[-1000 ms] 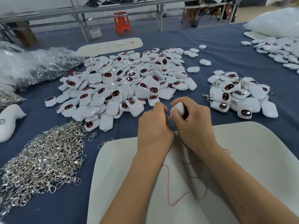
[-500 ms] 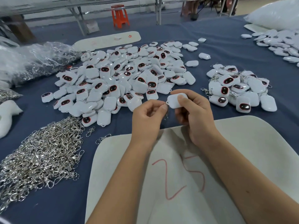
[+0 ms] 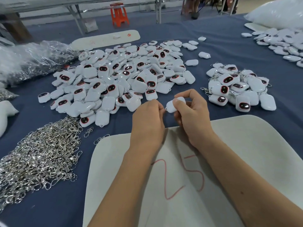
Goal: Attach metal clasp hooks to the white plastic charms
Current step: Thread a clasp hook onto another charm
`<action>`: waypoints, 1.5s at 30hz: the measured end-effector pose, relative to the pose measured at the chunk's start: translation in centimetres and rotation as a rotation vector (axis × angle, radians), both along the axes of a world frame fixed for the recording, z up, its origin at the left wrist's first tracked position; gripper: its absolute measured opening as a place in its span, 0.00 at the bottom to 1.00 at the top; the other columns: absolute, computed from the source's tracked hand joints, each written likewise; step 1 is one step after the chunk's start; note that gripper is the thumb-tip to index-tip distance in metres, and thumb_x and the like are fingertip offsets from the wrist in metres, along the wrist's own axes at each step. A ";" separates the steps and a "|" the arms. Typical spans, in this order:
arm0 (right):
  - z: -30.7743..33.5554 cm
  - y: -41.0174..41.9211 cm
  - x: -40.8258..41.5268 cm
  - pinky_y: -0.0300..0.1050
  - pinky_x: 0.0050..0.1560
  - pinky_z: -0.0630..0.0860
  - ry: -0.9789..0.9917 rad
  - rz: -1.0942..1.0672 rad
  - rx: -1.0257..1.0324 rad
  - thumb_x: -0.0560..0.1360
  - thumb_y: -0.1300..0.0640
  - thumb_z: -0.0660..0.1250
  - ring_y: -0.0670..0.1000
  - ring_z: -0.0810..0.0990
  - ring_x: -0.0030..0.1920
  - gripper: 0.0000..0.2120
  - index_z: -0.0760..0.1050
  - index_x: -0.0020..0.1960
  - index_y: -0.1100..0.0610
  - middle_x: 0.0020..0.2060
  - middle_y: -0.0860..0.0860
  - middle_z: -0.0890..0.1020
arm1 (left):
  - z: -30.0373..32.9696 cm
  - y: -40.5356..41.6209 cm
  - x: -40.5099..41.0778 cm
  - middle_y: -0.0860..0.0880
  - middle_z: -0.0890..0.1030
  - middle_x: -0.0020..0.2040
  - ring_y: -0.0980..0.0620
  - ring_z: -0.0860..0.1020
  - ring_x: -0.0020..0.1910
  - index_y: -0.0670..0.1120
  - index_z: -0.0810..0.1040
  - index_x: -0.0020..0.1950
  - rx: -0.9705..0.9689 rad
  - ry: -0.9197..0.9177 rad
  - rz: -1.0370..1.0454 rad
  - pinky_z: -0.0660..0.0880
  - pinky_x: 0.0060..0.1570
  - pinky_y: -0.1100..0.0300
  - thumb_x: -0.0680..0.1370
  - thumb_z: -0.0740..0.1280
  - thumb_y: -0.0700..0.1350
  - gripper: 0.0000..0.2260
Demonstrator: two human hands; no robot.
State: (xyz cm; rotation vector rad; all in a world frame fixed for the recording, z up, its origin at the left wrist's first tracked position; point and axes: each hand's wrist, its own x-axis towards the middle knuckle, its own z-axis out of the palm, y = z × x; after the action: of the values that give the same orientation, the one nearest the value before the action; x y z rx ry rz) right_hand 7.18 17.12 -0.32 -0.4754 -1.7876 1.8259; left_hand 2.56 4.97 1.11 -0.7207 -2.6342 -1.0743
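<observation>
My right hand (image 3: 192,117) pinches a white plastic charm (image 3: 172,106) above the table's middle. My left hand (image 3: 147,120) pinches a small metal clasp hook (image 3: 164,109) against the charm's left end; most of the hook is hidden by my fingers. A big heap of loose white charms (image 3: 121,79) with dark red-rimmed faces lies behind my hands. A smaller heap of charms with hooks on them (image 3: 237,87) lies to the right. A large pile of silver clasp hooks (image 3: 37,159) lies at the left.
A white board (image 3: 246,153) marked 25 in red lies under my forearms on the blue tablecloth (image 3: 221,51). Clear plastic bags (image 3: 32,58) sit at far left, more charms (image 3: 282,45) and a white bag at far right. An orange stool (image 3: 118,14) stands beyond the table.
Both hands turned the charm so that its end faces left, and the left fingers moved to that end with the hook. The view shifted slightly.
</observation>
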 end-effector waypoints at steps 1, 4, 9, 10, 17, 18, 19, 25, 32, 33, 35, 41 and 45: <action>-0.1 0.0 0.0 0.40 0.27 0.68 -0.005 -0.011 0.028 0.78 0.61 0.67 0.47 0.73 0.26 0.02 0.76 0.49 0.55 0.28 0.48 0.81 | 0.1 0.1 0.0 0.46 0.83 0.46 0.43 0.78 0.47 0.43 0.80 0.48 -0.053 0.014 -0.005 0.70 0.46 0.50 0.81 0.67 0.41 0.04; -0.2 0.0 0.1 0.41 0.28 0.69 -0.004 -0.030 0.099 0.78 0.59 0.67 0.47 0.73 0.26 0.01 0.75 0.48 0.54 0.28 0.47 0.81 | 0.3 0.3 0.1 0.46 0.82 0.49 0.44 0.77 0.49 0.45 0.80 0.50 -0.186 0.032 -0.016 0.59 0.40 0.56 0.79 0.66 0.38 0.04; -0.3 0.0 0.0 0.43 0.30 0.70 -0.003 -0.015 0.175 0.79 0.60 0.67 0.47 0.74 0.27 0.02 0.75 0.49 0.54 0.27 0.45 0.80 | 0.1 0.3 0.1 0.47 0.82 0.48 0.44 0.77 0.48 0.45 0.80 0.50 -0.226 0.057 -0.013 0.61 0.41 0.55 0.78 0.65 0.37 0.06; -0.3 -0.1 0.0 0.44 0.31 0.70 -0.006 -0.020 0.200 0.79 0.60 0.66 0.48 0.74 0.28 0.02 0.75 0.49 0.54 0.28 0.45 0.80 | -0.2 0.2 0.2 0.47 0.82 0.46 0.45 0.78 0.47 0.45 0.81 0.48 -0.156 0.040 -0.011 0.66 0.42 0.55 0.78 0.66 0.38 0.05; 0.6 0.3 0.1 0.37 0.25 0.59 0.105 0.174 -0.257 0.84 0.63 0.62 0.50 0.67 0.25 0.05 0.77 0.54 0.57 0.28 0.51 0.75 | -0.8 -0.4 -0.1 0.54 0.83 0.36 0.58 0.79 0.37 0.47 0.84 0.45 0.765 -0.488 -0.097 0.74 0.41 0.67 0.77 0.73 0.36 0.06; 0.7 0.4 0.2 0.38 0.26 0.57 0.115 0.211 -0.302 0.85 0.63 0.62 0.51 0.66 0.26 0.06 0.77 0.54 0.57 0.28 0.52 0.74 | -0.8 -0.3 -0.1 0.54 0.83 0.36 0.58 0.79 0.37 0.46 0.84 0.46 0.825 -0.554 -0.123 0.75 0.41 0.67 0.78 0.72 0.35 0.06; 0.7 0.4 0.2 0.38 0.26 0.57 0.120 0.235 -0.331 0.85 0.63 0.61 0.51 0.66 0.26 0.06 0.76 0.55 0.57 0.29 0.53 0.74 | -0.9 -0.2 -0.1 0.53 0.83 0.35 0.58 0.79 0.37 0.46 0.84 0.47 0.859 -0.605 -0.143 0.76 0.41 0.66 0.79 0.71 0.35 0.06; 0.7 0.1 0.0 0.36 0.24 0.60 0.058 0.158 -0.317 0.84 0.62 0.63 0.50 0.65 0.25 0.05 0.77 0.53 0.56 0.28 0.52 0.74 | -1.1 -0.1 -0.1 0.56 0.81 0.36 0.61 0.76 0.35 0.45 0.82 0.46 0.616 -0.420 -0.071 0.72 0.41 0.67 0.80 0.68 0.37 0.06; 0.3 -0.3 0.3 0.42 0.29 0.68 0.020 0.011 0.047 0.81 0.62 0.65 0.48 0.72 0.27 0.02 0.76 0.51 0.56 0.28 0.49 0.78 | -0.6 -0.5 0.0 0.48 0.81 0.44 0.47 0.77 0.45 0.42 0.80 0.45 0.140 0.084 -0.027 0.70 0.45 0.55 0.78 0.68 0.35 0.04; 0.4 -0.3 0.4 0.44 0.31 0.69 0.019 -0.005 0.120 0.81 0.61 0.65 0.49 0.73 0.28 0.02 0.76 0.51 0.56 0.28 0.51 0.78 | -0.6 -0.5 0.0 0.47 0.81 0.44 0.45 0.76 0.46 0.42 0.80 0.45 0.103 0.120 -0.023 0.68 0.45 0.55 0.78 0.67 0.35 0.04; 0.5 -0.5 0.6 0.49 0.32 0.71 0.037 -0.039 0.274 0.80 0.62 0.66 0.52 0.74 0.29 0.01 0.75 0.51 0.57 0.30 0.52 0.80 | -0.5 -0.3 -0.1 0.46 0.80 0.44 0.44 0.75 0.46 0.43 0.79 0.45 0.015 0.143 -0.029 0.62 0.42 0.56 0.77 0.67 0.34 0.05; 0.4 -1.2 0.6 0.42 0.36 0.73 0.035 -0.112 0.518 0.80 0.60 0.69 0.50 0.77 0.32 0.04 0.74 0.52 0.56 0.32 0.49 0.81 | -1.1 0.5 0.5 0.50 0.80 0.44 0.50 0.73 0.42 0.48 0.75 0.43 -0.039 0.088 0.053 0.64 0.41 0.58 0.76 0.68 0.37 0.06; 0.5 -0.4 0.1 0.39 0.27 0.68 0.058 0.054 -0.036 0.85 0.61 0.64 0.48 0.72 0.27 0.04 0.77 0.56 0.58 0.29 0.49 0.79 | -1.1 -0.3 -0.3 0.58 0.84 0.37 0.62 0.80 0.39 0.51 0.82 0.42 0.542 -0.267 0.008 0.74 0.43 0.69 0.77 0.72 0.36 0.10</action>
State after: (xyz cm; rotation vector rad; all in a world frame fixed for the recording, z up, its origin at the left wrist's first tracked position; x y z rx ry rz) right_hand 7.29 16.72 0.14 -0.3873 -1.7476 1.8918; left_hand 2.30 4.71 -0.01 -0.4705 -2.3469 -1.8831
